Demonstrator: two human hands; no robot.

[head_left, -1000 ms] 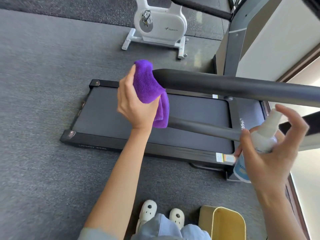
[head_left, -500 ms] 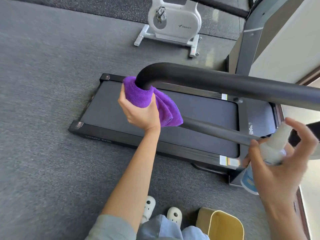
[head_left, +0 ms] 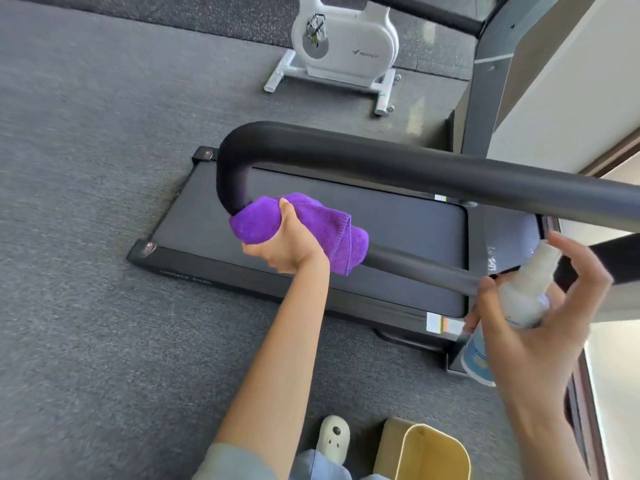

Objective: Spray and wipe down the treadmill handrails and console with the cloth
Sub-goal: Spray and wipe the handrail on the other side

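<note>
Nearest me, a yellow bin (head_left: 429, 452) sits below my right hand (head_left: 533, 344), whose fingers curl round the spray bottle (head_left: 519, 303). My left hand (head_left: 287, 244) grips the purple cloth (head_left: 311, 226) wrapped round the handrail (head_left: 381, 161) bend. Beyond lie the treadmill deck (head_left: 346, 216) and a white exercise bike (head_left: 343, 39).

Purple cloth (head_left: 304, 225) wraps the black handrail (head_left: 398, 159) (at its bend).

One view only — head camera, looking steeply down over the handrail (head_left: 398, 161) at close range. Below lies the treadmill (head_left: 346, 233) — floor (head_left: 86, 168) all round.
</note>
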